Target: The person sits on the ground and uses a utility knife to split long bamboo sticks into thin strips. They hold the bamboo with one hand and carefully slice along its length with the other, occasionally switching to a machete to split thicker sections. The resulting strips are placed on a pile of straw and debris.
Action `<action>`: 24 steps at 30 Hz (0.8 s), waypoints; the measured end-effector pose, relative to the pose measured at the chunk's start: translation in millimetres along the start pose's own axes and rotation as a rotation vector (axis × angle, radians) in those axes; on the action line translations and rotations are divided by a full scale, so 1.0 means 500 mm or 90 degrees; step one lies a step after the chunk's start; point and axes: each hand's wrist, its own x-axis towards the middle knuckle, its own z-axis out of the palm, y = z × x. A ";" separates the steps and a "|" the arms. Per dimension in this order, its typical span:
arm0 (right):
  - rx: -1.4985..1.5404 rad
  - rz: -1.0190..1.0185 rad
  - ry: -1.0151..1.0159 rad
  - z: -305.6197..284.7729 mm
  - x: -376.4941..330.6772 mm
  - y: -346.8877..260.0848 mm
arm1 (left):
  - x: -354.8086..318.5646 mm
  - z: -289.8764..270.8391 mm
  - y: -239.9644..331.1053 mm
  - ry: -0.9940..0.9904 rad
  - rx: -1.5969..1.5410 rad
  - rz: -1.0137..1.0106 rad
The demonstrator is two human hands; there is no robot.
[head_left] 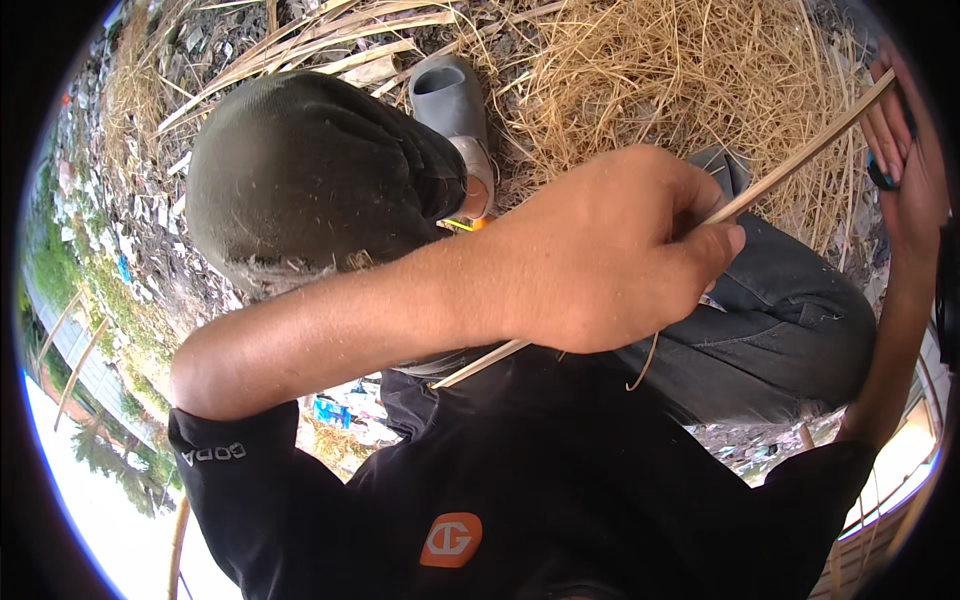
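Note:
My left hand [610, 250] is closed round a narrow split strip of wood or bamboo [790, 175], pinching it between thumb and fingers. The strip runs slantwise from over my lap up to the right, and its far end reaches my right hand [915, 170]. That hand's fingers are curled at the right rim of the view, around a dark piece with a teal edge [882, 172] whose kind I cannot make out. A thin curled fibre [645, 365] hangs below my left hand.
My bent knees in dark trousers [300, 180] frame the work. A grey clog [450, 95] is on my foot. Dry straw shavings [640, 80] cover the ground ahead, with long split strips [330, 40] lying at the upper left. Scattered litter [150, 210] lies farther left.

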 end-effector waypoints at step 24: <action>-0.017 -0.009 0.196 0.098 -0.082 -0.120 | -0.127 0.066 -0.020 0.148 0.107 0.302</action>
